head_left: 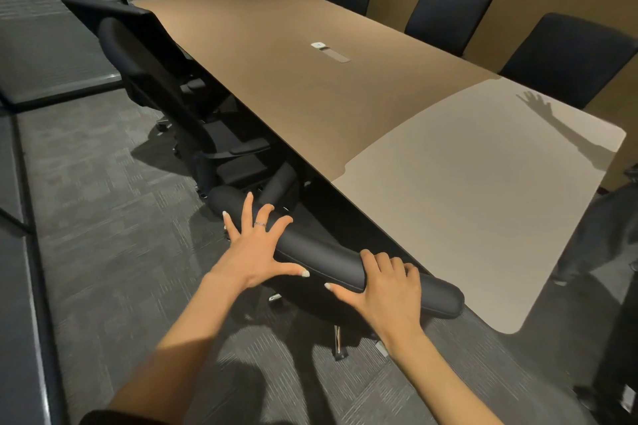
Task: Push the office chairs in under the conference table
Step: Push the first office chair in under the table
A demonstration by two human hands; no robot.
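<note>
A black office chair point(328, 260) stands right below me, its padded top edge close against the near long side of the brown conference table point(345, 86). My left hand point(257, 245) lies flat on the left part of that top edge, fingers spread wide. My right hand point(386, 281) curls over the right part, fingers wrapped on the padding. A second black chair point(152, 69) stands further left along the same side, seat partly under the table.
Three dark chairs point(448, 15) line the far side against a tan wall. A small white device point(319, 44) and a cable hatch sit mid-table. Grey carpet spreads left toward glass partitions with blinds. Another dark chair point(611, 238) stands at the table's right end.
</note>
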